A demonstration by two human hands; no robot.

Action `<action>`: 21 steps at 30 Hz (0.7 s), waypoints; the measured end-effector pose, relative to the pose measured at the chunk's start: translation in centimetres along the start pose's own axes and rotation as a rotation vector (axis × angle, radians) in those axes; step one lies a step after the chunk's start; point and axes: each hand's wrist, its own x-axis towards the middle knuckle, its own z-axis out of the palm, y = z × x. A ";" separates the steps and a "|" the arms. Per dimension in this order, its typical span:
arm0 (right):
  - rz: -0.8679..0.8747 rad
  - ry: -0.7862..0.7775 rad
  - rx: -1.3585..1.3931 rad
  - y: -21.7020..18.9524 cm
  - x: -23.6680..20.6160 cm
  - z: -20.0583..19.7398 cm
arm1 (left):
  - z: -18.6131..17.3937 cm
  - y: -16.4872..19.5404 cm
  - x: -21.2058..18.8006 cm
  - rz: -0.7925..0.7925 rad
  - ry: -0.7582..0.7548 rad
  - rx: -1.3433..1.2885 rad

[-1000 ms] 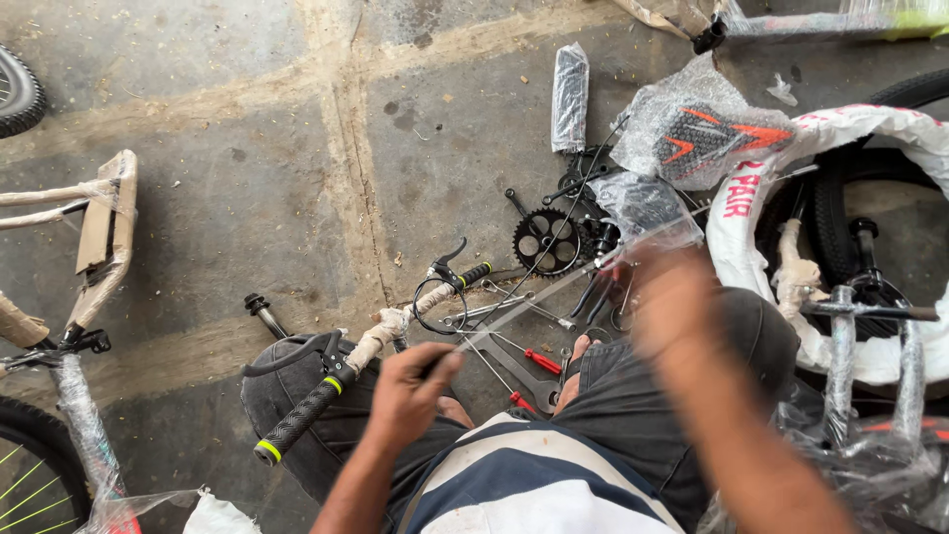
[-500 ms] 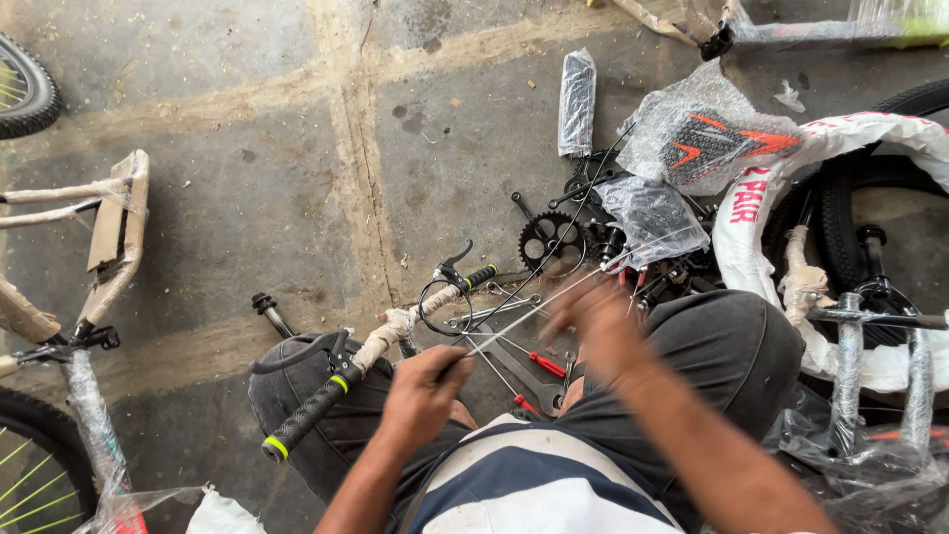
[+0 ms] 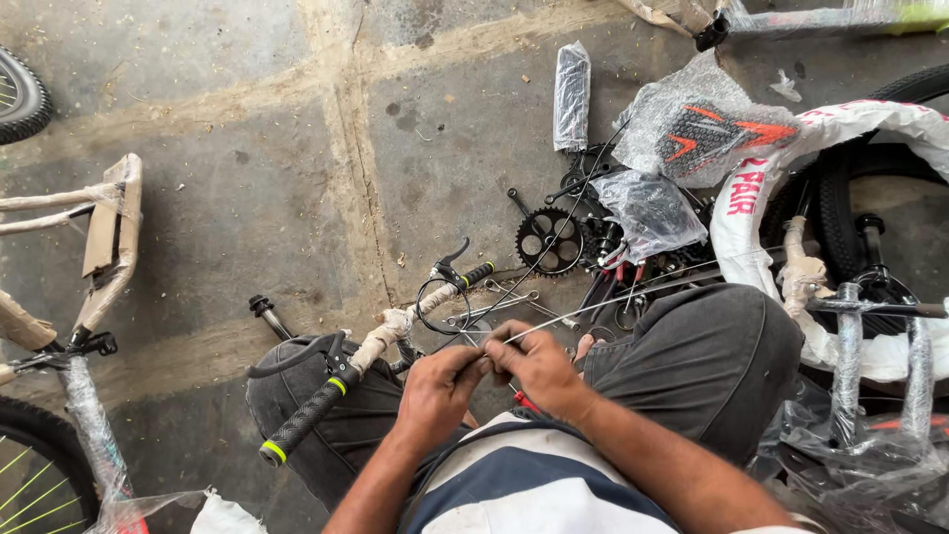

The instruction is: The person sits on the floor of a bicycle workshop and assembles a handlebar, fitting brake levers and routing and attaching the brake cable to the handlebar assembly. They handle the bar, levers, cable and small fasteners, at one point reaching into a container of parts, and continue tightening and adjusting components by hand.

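Handlebar (image 3: 371, 366) and chainring (image 3: 550, 240) beside pinched cable (image 3: 633, 302).

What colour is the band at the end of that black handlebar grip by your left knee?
Bright yellow-green on the black handlebar grip; the head view shows it clearly.

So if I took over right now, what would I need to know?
Left hand and right hand meet over the lap, both pinching the near end of a thin cable that runs off to the right. The handlebar, wrapped in the middle with a black grip on each end, lies across the left knee. The chainring and bagged parts sit on the floor ahead. Cable not yet fitted to anything visible.
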 end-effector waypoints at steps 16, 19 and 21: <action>-0.254 0.628 -0.010 -5.2 -0.2 -8.7 | -1.8 -0.5 -0.2 -0.249 -0.029 0.032; -0.198 0.548 -0.016 -4.6 0.2 -10.3 | -1.4 0.1 -0.3 -0.107 0.040 0.017; -0.003 0.427 -0.077 -2.5 0.8 -8.4 | 0.1 1.0 0.0 0.062 0.056 0.140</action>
